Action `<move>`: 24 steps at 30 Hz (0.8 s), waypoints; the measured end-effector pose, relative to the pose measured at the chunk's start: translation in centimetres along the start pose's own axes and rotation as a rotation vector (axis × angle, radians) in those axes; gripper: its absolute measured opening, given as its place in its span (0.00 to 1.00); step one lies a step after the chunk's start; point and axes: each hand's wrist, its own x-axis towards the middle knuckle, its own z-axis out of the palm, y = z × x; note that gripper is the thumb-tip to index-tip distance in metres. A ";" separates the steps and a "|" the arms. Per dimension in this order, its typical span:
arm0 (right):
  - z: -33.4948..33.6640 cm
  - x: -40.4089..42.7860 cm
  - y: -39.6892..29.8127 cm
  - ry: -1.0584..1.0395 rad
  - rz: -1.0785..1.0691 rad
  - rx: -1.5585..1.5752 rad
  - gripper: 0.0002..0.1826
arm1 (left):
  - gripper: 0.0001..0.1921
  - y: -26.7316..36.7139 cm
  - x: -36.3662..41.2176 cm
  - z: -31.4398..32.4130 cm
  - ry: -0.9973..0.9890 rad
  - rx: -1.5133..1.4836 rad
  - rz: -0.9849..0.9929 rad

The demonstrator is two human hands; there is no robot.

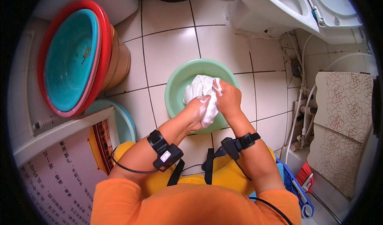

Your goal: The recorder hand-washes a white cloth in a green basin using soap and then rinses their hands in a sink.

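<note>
A wet white cloth (200, 86) is bunched up over a light green plastic basin (173, 89) on the tiled floor. My left hand (197, 111) grips the lower part of the cloth, with white suds on the thumb and palm side. Closed around the cloth's upper right edge is my right hand (228, 97), also sudsy. The two hands are close together, knuckles outward, above the basin's right half. Part of the cloth hangs below my left thumb. What lies under the cloth in the basin is hidden.
Stacked basins, a teal one (70, 60) inside pink and red ones, lean on a brown bucket (119, 60) at left. A white-framed printed board (62, 177) stands lower left. A toilet (257, 15) is upper right; pipes (303, 108), a flower-patterned panel (341, 129) and a red brush (304, 177) line the right.
</note>
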 end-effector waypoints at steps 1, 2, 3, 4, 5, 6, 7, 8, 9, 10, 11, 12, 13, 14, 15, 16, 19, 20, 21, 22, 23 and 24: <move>0.7 -0.4 0.0 -0.005 0.032 0.049 0.13 | 0.18 -0.1 0.4 -0.3 0.015 -0.033 0.016; 1.4 -1.1 -1.1 0.105 -0.106 0.180 0.17 | 0.18 0.8 0.8 -0.8 0.010 -0.034 0.021; 1.4 -1.0 -1.1 0.099 -0.108 0.185 0.17 | 0.17 2.1 0.9 -1.6 -0.092 -0.185 -0.030; 1.3 -0.7 -0.9 0.073 -0.089 0.189 0.14 | 0.16 2.8 0.8 -2.0 -0.195 -0.337 -0.079; 1.2 -0.6 -0.5 0.046 -0.063 0.188 0.11 | 0.16 2.3 0.6 -2.0 -0.133 -0.302 -0.101; 1.0 -0.4 0.0 0.025 -0.036 0.184 0.09 | 0.16 1.8 0.3 -1.1 -0.135 -0.304 -0.107; 0.9 -0.4 0.2 0.004 -0.008 0.179 0.06 | 0.17 1.1 -0.1 0.5 -0.024 -0.107 -0.067; 0.9 -0.7 0.1 0.009 -0.005 0.174 0.06 | 0.18 0.9 -0.2 1.4 0.080 0.095 -0.023; 1.2 -1.3 -0.7 0.063 -0.140 0.133 0.06 | 0.18 1.0 0.2 0.6 0.003 -0.027 0.006; 1.6 -1.7 -1.7 0.116 -0.274 0.091 0.06 | 0.18 1.5 0.6 -0.2 0.007 -0.026 0.014; 1.5 -2.3 -3.5 0.085 -0.384 0.126 0.09 | 0.15 2.7 0.3 -0.2 -0.055 -0.157 -0.028; 1.6 -2.1 -2.7 0.081 -0.380 0.128 0.09 | 0.12 3.3 0.1 -0.2 -0.115 -0.289 -0.071; 1.7 -1.6 -1.2 0.074 -0.268 0.051 0.09 | 0.14 1.9 0.7 -1.1 -0.029 -0.230 -0.100; 1.2 -0.9 0.1 0.071 -0.162 -0.027 0.09 | 0.14 0.8 1.1 -1.3 -0.028 -0.231 -0.099; 0.3 0.1 0.9 0.078 -0.066 -0.103 0.10 | 0.15 0.0 1.6 -1.1 -0.078 0.031 0.090; 0.3 0.2 0.9 0.080 -0.071 -0.101 0.10 | 0.16 -0.4 1.9 -1.2 -0.126 0.294 0.279; -0.7 0.3 0.5 0.115 0.240 0.594 0.18 | 0.18 5.1 -0.7 0.9 0.038 -0.024 0.103; -0.9 0.3 0.4 0.110 0.238 0.592 0.18 | 0.19 5.6 -0.7 0.7 0.101 -0.070 0.162; -0.9 0.3 0.3 0.145 0.336 0.838 0.18 | 0.20 5.2 -0.7 1.0 0.031 -0.151 0.184; -1.1 0.3 0.2 0.181 0.435 1.084 0.19 | 0.20 4.9 -0.6 1.2 0.031 -0.156 0.184; -1.5 0.2 -0.1 0.144 0.439 1.143 0.18 | 0.20 4.7 -0.5 1.2 0.063 -0.146 0.189; -1.7 0.1 -0.8 0.145 0.447 1.146 0.18 | 0.20 4.4 -0.5 1.1 0.094 -0.137 0.193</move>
